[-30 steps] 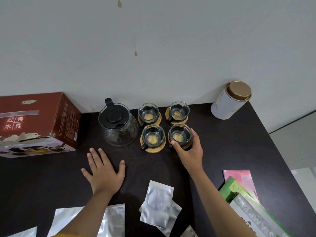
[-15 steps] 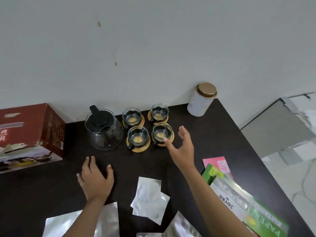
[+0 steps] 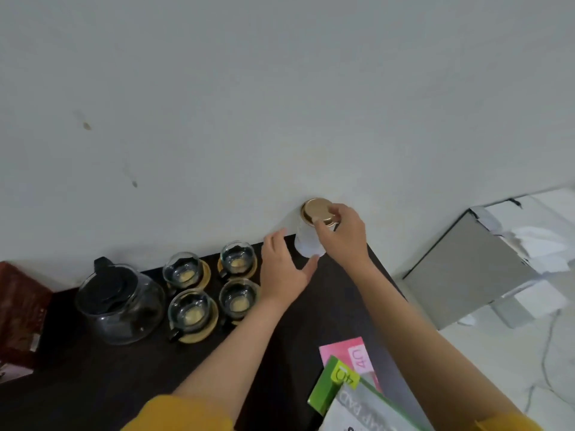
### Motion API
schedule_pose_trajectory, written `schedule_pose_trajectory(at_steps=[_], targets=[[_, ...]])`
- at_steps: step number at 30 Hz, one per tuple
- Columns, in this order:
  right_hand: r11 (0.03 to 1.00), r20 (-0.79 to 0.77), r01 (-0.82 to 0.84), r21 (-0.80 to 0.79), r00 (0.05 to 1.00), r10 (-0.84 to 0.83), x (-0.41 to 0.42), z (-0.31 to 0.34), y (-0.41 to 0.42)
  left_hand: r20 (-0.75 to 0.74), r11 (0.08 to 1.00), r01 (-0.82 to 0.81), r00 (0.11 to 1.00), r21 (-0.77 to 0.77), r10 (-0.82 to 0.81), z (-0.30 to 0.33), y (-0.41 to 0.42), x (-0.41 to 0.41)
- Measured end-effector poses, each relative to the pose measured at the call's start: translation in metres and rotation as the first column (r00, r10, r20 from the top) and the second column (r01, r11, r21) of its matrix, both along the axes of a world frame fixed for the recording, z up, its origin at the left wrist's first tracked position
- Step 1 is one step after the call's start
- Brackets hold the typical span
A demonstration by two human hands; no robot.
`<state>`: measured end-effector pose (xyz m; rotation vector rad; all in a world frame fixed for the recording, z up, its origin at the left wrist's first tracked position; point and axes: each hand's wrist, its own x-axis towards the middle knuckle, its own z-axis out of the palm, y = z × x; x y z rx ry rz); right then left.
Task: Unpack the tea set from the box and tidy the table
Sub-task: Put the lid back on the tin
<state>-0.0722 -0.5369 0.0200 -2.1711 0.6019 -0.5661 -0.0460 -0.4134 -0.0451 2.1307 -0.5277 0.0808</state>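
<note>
Both hands had left the cups: right hand fingers gripped the canister lid, left hand fingers spread open beside it.

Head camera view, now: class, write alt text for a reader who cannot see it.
A person's right hand grips the gold lid of a white canister at the wall, while the open left hand reaches toward its base. To the left on the dark table stand a glass teapot and four glass cups on wooden coasters.

Lower right of the frame: pink card bearing "40"; green packet tab marked "40", inverted; clear-wrapped pad printed "PAD", upside down.
</note>
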Motion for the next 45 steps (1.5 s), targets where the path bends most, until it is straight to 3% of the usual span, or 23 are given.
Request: schedule_pose_trajectory(at_steps=[6,10,14,21,26,31,37,45], targets=[[0.985,-0.237,-0.131,-0.112,0.966,0.101,0.045,-0.022,-0.053,-0.239,0.997,-0.075,0.969,-0.021,0.068,-0.024,-0.075,0.044],[0.974,-0.286,-0.131,-0.185,0.955,0.074,0.060,-0.030,-0.064,-0.320,0.994,-0.111,0.942,-0.002,0.105,-0.040,-0.095,0.063],[0.967,-0.292,-0.155,-0.200,0.952,0.092,0.065,-0.034,-0.071,-0.315,0.987,-0.163,0.936,0.007,0.157,-0.048,-0.103,0.069],[0.942,-0.284,-0.173,-0.287,0.955,0.089,0.068,-0.035,-0.074,-0.282,0.995,-0.101,0.954,0.005,0.098,-0.054,-0.095,0.077],[0.984,-0.122,-0.095,-0.154,0.990,0.076,0.050,-0.036,-0.073,-0.280,0.999,-0.050,0.959,-0.005,0.047,-0.059,-0.080,0.085],[0.948,-0.296,-0.227,-0.225,0.943,0.156,0.051,-0.036,-0.061,-0.257,1.000,-0.027,0.966,0.014,0.030,-0.058,-0.065,0.087],[0.916,-0.356,-0.305,-0.260,0.912,0.203,0.066,-0.034,-0.061,-0.234,0.998,-0.019,0.972,-0.059,0.005,-0.057,-0.058,0.082],[0.687,-0.461,-0.493,-0.534,0.851,0.252,0.072,-0.026,-0.067,-0.207,0.993,0.035,0.977,-0.115,-0.059,-0.061,-0.056,0.081]])
